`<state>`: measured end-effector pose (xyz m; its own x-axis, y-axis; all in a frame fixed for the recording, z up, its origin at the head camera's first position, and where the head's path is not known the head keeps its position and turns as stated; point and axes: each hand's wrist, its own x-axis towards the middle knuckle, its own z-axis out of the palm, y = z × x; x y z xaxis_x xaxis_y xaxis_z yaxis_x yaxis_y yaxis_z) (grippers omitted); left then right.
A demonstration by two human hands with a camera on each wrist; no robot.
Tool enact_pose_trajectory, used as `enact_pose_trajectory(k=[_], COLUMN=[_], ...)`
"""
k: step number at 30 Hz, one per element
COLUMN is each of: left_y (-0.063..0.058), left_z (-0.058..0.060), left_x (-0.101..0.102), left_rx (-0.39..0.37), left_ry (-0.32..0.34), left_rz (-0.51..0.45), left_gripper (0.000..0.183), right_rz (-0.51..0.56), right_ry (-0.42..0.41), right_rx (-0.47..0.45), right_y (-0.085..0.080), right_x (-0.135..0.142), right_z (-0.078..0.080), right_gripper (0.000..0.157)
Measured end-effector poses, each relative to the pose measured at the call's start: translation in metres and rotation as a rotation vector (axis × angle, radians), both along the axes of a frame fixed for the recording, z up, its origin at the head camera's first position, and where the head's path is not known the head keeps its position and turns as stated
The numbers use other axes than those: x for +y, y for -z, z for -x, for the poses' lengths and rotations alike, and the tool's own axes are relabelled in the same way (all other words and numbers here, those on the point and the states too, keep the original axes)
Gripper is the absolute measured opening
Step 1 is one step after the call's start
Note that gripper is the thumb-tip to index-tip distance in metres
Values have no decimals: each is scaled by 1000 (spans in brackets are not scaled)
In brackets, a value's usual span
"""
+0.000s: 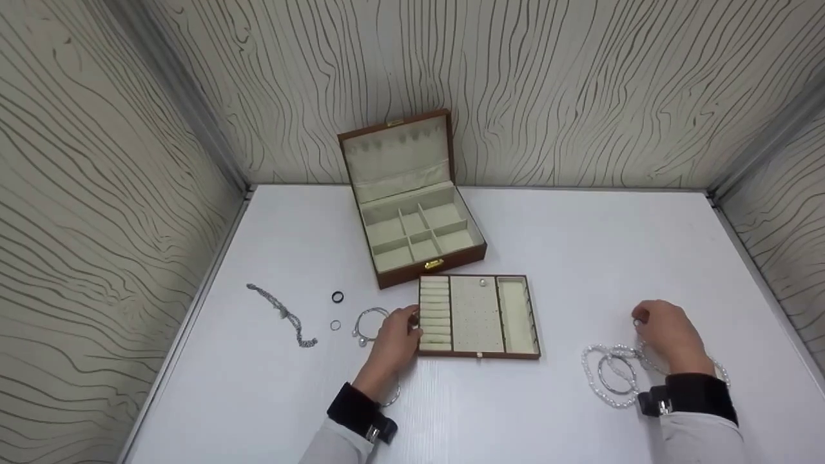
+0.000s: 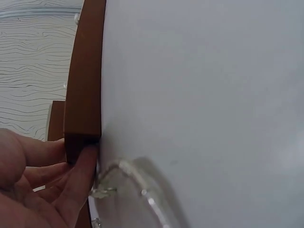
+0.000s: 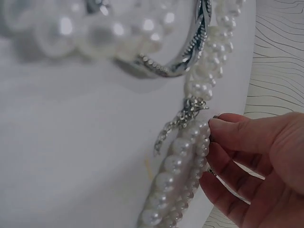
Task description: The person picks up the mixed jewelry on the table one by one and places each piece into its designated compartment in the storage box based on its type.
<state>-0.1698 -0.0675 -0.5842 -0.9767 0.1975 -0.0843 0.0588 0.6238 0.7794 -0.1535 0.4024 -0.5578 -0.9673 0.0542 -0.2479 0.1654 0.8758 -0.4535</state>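
My left hand (image 1: pixel 394 338) holds the left end of a brown jewelry tray (image 1: pixel 478 355) with ring rolls, an earring panel and a long compartment. In the left wrist view, its fingers (image 2: pixel 81 173) curl at the tray's corner. A pearl stud earring (image 1: pixel 483 282) sits at the top of the panel. Over on the right, my right hand (image 1: pixel 670 332) pinches a small shiny piece (image 1: pixel 637 321) between thumb and fingertips; cannot tell its kind. Beneath that hand lie pearl strands (image 3: pixel 164 183) with a silver clasp chain (image 3: pixel 183 116) and a braided silver bangle (image 3: pixel 190 57).
Behind the tray stands a brown jewelry box (image 1: pixel 428 248), lid up, its divided compartments bare. On the left lie a silver chain (image 1: pixel 283 314), a black ring (image 1: pixel 338 297), a thin silver ring (image 1: pixel 335 325) and a charm bracelet (image 1: pixel 359 322). Patterned walls (image 1: pixel 515 90) border the white table (image 1: pixel 580 238).
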Motion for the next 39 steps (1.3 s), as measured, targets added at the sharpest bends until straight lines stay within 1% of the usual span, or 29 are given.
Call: enact_pose_trajectory(k=[4, 6, 7, 9, 12, 14, 15, 17, 18, 22, 24, 25, 28, 31, 39], left_y=[-2, -2, -2, -2, 0, 1, 2, 2, 1, -3, -4, -5, -5, -5, -5], left_z=[-1, -3, -4, -8, -14, -17, -18, -18, -17, -10, -6, -3, 1, 1, -1], left_x=[2, 4, 5, 9, 16, 19, 19, 18, 17, 9, 5, 4, 2, 3, 4], left_rx=[-20, -1, 27, 108, 228, 266, 265, 236, 210, 47, -12, -31, -43, -42, -51], left_ry=[-18, -25, -23, -15, -15, -21, -22, -13, -5, 17, 14, 13, 20, 18, 6], left_rz=[32, 66, 96, 186, 315, 365, 370, 350, 324, 151, 81, 61, 53, 62, 48], left_gripper=[45, 44, 43, 41, 45, 51, 52, 51, 49, 42, 42, 42, 42, 41, 40], right_rz=[0, -6, -9, -10, -10, -6, -8, -9, -6, 9, 15, 19, 39, 94, 331], right_ry=[11, 8, 7, 8, 10, 12, 11, 11, 11, 13, 12, 11, 9, 4, -26], right_rx=[-16, -17, -19, -31, -47, -55, -55, -46, -43, -47, -42, -32, 8, 40, 92], right_y=[1, 1, 0, 0, -1, -1, -1, -1, -1, -1, -2, -2, -5, -10, -23], right_x=[0, 1, 1, 2, 2, 1, 1, 0, 0, -1, -2, -3, -10, -21, -64], right_z=[1, 1, 1, 1, 0, 0, -1, -1, -1, -2, -1, 0, 4, 9, 19], right_gripper=[26, 26, 26, 26, 26, 26, 26, 24, 22, 16, 14, 14, 16, 18, 18])
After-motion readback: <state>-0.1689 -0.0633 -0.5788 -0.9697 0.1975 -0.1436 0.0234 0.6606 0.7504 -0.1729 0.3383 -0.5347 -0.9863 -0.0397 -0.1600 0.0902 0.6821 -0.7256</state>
